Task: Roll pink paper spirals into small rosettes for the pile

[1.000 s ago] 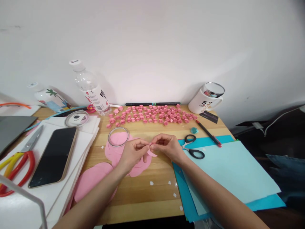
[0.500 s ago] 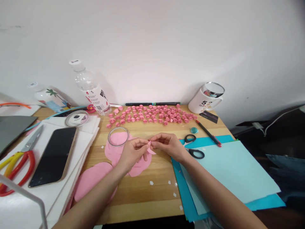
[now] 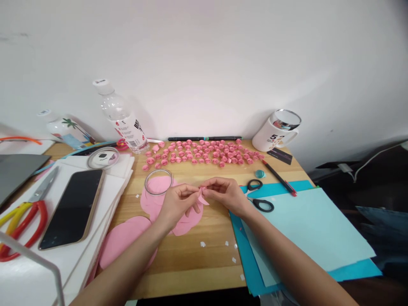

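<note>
Between my two hands is a small pink paper strip (image 3: 203,199), its curved loose end hanging down. My left hand (image 3: 180,204) pinches it from the left, thumb against fingers. From the right, my right hand (image 3: 225,193) pinches the top of the same strip; the fingertips of both hands nearly meet and partly hide it. Pink paper circles (image 3: 186,223) lie in an overlapping pile under my left hand, with a clear tape roll (image 3: 145,182) resting on them. Another stack of pink circles (image 3: 124,240) is by my left forearm. Many rolled pink paper roses (image 3: 208,160) sit in rows beyond my hands.
Black-handled scissors (image 3: 264,205) rest on blue sheets (image 3: 306,229) at right. A mug (image 3: 270,134) and a red-black pen (image 3: 277,176) are behind. At left are a phone (image 3: 73,208), red-yellow scissors (image 3: 36,216) and a bottle (image 3: 119,119). White scraps (image 3: 202,244) dot the table.
My right fingertips have shifted slightly on the pink strip, and its top looks a little more curled. Everything else stays in place.
</note>
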Demonstrator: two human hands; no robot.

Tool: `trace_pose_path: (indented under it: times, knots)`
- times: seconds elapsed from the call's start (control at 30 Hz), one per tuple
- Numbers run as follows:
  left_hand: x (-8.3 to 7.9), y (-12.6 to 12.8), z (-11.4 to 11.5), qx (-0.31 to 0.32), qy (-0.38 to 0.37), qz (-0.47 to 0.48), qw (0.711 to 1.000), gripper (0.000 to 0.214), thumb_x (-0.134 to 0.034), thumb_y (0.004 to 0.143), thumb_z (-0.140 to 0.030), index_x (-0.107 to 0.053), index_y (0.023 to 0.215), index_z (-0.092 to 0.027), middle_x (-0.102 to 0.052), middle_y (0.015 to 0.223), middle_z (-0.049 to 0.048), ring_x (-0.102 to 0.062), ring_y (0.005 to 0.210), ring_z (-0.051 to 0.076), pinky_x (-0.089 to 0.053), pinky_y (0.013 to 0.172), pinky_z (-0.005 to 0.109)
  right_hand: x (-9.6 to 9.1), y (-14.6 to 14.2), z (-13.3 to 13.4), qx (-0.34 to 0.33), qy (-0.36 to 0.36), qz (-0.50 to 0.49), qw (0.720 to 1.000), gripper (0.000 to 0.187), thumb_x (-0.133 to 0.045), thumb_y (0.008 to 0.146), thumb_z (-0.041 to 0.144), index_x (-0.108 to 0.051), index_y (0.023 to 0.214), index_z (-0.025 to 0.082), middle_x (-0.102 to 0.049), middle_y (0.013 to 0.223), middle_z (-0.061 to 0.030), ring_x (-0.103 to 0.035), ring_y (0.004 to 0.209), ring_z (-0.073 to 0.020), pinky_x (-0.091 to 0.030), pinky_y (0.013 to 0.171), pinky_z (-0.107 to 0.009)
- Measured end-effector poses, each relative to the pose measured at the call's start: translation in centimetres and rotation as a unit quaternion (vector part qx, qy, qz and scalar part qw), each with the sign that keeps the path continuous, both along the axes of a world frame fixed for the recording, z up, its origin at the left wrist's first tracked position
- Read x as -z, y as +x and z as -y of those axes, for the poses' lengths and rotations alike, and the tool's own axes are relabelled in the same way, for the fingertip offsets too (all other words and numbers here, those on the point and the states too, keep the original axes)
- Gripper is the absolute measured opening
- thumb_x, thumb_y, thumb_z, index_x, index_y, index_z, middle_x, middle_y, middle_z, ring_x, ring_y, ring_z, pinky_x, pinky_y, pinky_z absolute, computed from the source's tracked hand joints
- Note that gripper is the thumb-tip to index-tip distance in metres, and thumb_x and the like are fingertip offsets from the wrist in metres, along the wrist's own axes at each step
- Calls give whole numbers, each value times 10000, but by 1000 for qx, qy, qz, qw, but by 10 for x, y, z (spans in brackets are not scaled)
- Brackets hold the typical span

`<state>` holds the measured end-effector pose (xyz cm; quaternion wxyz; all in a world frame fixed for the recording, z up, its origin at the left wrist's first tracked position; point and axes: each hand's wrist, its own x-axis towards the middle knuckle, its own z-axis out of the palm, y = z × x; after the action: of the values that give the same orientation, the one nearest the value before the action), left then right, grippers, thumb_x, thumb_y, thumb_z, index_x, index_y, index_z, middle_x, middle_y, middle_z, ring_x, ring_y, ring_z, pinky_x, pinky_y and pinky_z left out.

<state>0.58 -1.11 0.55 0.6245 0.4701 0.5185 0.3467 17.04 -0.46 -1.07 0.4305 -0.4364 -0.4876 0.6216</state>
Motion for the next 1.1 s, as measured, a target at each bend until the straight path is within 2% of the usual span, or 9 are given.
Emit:
trace_pose_path:
  times: [0.13,0.27,0.43,0.57,0.67,0.87,1.1]
  knots:
    - [2,-1,0,1,8,-7,1000,205,-648,708,-302,-647,785,-112,-616,487,16,-489,382,73,-308,357,158,-5,0,0,-4,12,14,1000,224,-720,667,312,-716,851,184,-719,813,-49,-647,755,-172,-505,730,-317]
    - [2,-1,1,9,5,-4,1000,189,-643,711,-292,-644,765,-111,-617,492,18,-502,394,78,-317,357,158,-3,1,0,6,17,7,1000,197,-743,640,302,-718,792,180,-714,754,-39,-633,672,-155,-503,675,-302]
    - [0,0,1,7,5,-1,1000,139,-632,707,-245,-647,746,-112,-609,468,6,-493,378,71,-321,356,155,2,1,1,0,34,-6,999,161,-749,637,269,-698,756,173,-699,804,-46,-618,702,-152,-490,660,-285]
    - [-3,0,0,8,1,-5,1000,147,-629,718,-256,-656,740,-113,-617,465,3,-483,360,62,-330,350,149,3,0,1,-2,74,-4,997,143,-749,634,268,-688,719,170,-665,813,-50,-607,727,-157,-487,640,-272]
    - [-2,0,-1,9,-4,1,1000,147,-643,711,-258,-654,729,-112,-646,511,18,-535,395,82,-369,355,155,6,-1,2,2,94,25,995,157,-753,627,273,-677,719,173,-637,776,-37,-597,696,-150,-486,622,-268]
    - [1,0,-1,-12,-21,21,999,160,-695,668,-251,-658,709,-101,-683,597,45,-626,497,127,-484,450,197,10,-2,4,1,64,48,997,238,-762,612,277,-618,772,175,-640,747,-19,-599,656,-144,-492,622,-275]
    - [-1,-5,-4,-66,-28,121,990,184,-705,665,-251,-649,733,-89,-654,503,27,-586,419,102,-452,416,178,4,-9,5,-19,16,-20,999,236,-737,655,267,-569,798,184,-671,826,-25,-629,733,-136,-497,669,-265]
